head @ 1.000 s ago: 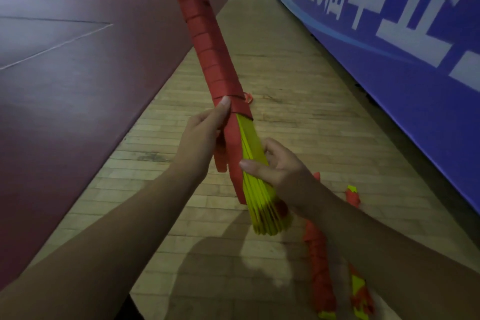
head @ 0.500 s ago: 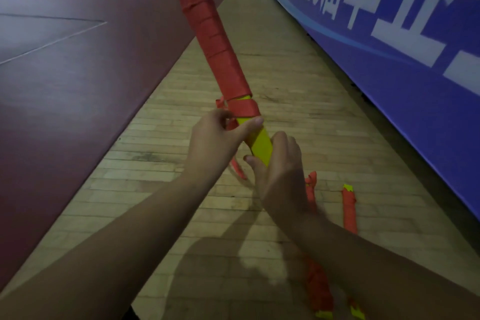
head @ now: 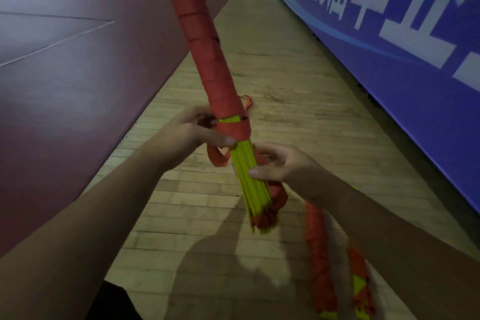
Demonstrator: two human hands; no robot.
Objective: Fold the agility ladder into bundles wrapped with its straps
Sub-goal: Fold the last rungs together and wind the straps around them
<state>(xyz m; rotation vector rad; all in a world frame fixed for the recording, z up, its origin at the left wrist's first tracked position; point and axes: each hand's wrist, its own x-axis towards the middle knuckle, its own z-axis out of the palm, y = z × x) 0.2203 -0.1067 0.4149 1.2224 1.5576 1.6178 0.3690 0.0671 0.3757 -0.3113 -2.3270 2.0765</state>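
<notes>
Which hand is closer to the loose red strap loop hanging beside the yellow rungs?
Left. The left hand grips the wrapped band just above the strap loop; the right hand holds the yellow rungs on the loop's opposite side.

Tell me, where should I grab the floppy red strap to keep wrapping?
Pinch the loose strap loop at its hanging bottom bend, coming from the left and below. It dangles free there, under the left hand gripping the bundle, while the right hand holds the yellow rungs from the other side.
</notes>
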